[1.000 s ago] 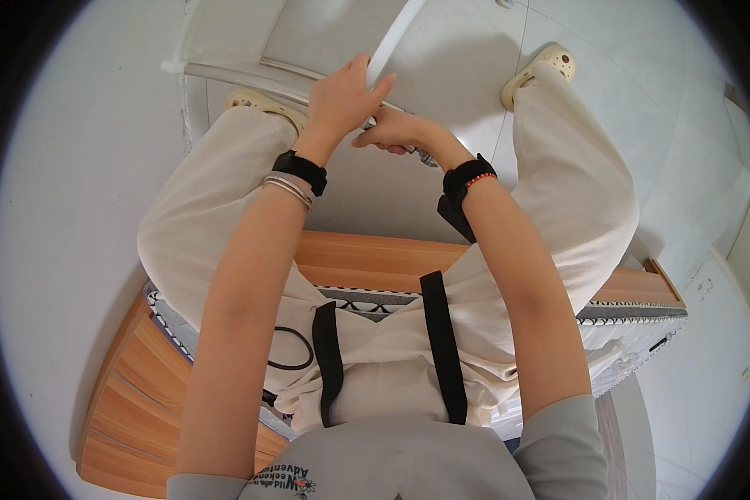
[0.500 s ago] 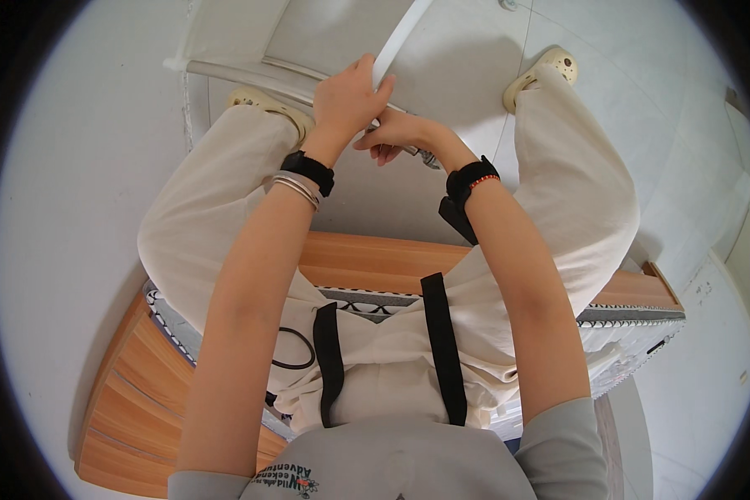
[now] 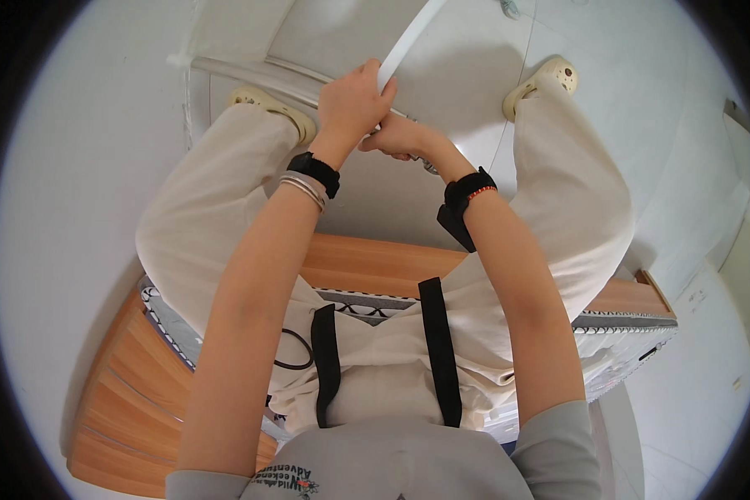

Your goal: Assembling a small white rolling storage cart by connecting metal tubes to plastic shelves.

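My left hand is closed around the lower end of a long white bar that rises out of the top of the view. Just below it and touching it, my right hand has its fingers curled together. A shiny metal fitting sticks out beneath the right hand, and most of it is covered by the fingers. Beside my left hand, a pale metal tube runs in from the left at floor height and passes behind it.
I sit on a cushioned wooden bed edge, knees apart. Cream clogs stand on the pale tiled floor. A small metallic piece lies at the top edge. A white wall is at the left.
Both hands have shifted slightly right along with the white bar. My right hand's fingers have turned and drawn in closer under the left hand.
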Action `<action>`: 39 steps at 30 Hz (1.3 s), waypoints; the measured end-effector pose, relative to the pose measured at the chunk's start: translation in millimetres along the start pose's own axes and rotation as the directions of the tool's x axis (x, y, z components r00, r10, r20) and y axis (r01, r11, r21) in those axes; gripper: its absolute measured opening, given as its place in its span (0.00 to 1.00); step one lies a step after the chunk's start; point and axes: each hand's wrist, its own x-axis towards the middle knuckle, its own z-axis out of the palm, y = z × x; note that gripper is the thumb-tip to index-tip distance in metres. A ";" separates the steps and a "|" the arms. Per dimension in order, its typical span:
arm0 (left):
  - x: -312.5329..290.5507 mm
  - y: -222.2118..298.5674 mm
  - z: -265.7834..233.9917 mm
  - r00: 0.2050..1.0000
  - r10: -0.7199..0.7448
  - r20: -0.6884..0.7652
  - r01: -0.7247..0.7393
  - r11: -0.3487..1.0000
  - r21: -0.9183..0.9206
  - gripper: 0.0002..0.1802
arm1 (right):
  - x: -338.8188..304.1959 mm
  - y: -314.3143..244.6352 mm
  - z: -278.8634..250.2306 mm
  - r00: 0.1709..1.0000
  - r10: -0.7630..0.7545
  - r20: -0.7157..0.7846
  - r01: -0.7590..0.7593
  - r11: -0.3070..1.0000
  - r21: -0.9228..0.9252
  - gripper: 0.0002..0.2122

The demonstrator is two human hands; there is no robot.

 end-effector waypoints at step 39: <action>-1.9 -1.8 4.5 0.998 -0.008 -0.061 0.008 1.000 0.004 0.18 | 2.5 -1.5 6.8 0.993 0.037 -0.116 -0.049 0.994 -0.098 0.19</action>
